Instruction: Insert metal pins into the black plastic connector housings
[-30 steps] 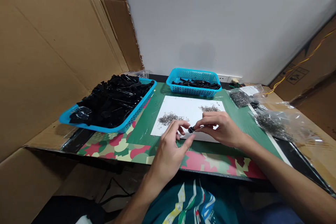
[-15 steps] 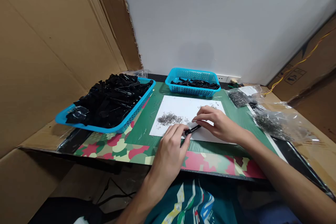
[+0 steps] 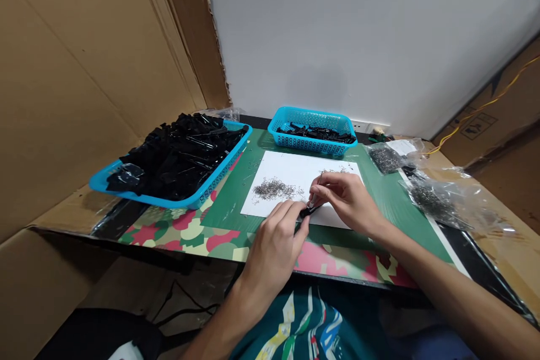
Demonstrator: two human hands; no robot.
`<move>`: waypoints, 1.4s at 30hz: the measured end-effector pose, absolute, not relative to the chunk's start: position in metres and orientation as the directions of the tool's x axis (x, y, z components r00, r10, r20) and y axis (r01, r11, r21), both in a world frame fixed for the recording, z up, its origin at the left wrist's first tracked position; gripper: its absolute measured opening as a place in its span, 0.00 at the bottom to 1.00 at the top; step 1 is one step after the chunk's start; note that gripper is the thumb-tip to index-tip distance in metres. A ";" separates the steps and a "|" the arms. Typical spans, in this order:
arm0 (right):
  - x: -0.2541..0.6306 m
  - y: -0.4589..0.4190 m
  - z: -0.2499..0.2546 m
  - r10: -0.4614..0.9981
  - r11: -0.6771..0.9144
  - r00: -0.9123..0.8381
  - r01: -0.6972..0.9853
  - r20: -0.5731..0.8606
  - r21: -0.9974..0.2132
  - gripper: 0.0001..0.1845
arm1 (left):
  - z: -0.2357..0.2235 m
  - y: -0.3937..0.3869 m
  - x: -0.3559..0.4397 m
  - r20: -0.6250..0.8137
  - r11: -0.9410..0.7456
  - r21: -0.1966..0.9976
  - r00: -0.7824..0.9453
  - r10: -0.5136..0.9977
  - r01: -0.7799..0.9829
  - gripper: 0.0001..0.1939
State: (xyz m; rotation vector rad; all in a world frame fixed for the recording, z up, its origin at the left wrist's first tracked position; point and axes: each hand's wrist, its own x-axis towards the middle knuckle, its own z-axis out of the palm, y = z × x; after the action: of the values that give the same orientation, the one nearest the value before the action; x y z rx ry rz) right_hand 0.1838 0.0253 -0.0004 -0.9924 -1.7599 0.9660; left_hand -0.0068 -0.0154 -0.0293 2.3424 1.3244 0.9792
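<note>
The left hand grips 1 black part over the near edge of the white paper; the right hand pinches 1 thin tool above; bracing the part should help

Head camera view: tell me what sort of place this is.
Probably a small-parts work area: a blue basket heaped with black parts, tiny metal pieces on white paper, and clear bags of similar pieces.

This looks like a small assembly workshop: blue baskets hold black parts, and small metal pieces lie heaped on paper.
</note>
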 end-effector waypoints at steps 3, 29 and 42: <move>0.186 0.026 -0.002 0.896 0.379 -0.329 0.215 0.298 -0.900 0.17 | -0.029 -0.016 -0.007 0.424 -0.543 0.532 0.350 0.835 0.650 0.09; 0.182 0.019 -0.003 0.888 0.457 -0.207 0.313 0.410 -0.833 0.14 | -0.031 -0.018 -0.007 0.467 -0.527 0.524 0.292 0.835 0.669 0.08; 0.222 0.046 0.006 0.872 0.259 -0.474 0.238 0.121 -0.936 0.19 | -0.026 -0.016 -0.011 0.546 -0.521 0.660 0.131 0.828 0.542 0.08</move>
State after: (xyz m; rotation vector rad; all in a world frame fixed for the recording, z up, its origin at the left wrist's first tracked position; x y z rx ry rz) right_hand 0.2216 0.0460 0.0057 -1.0069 -1.8717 1.2261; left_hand -0.0112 -0.0158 -0.0261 2.1120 1.3339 1.3403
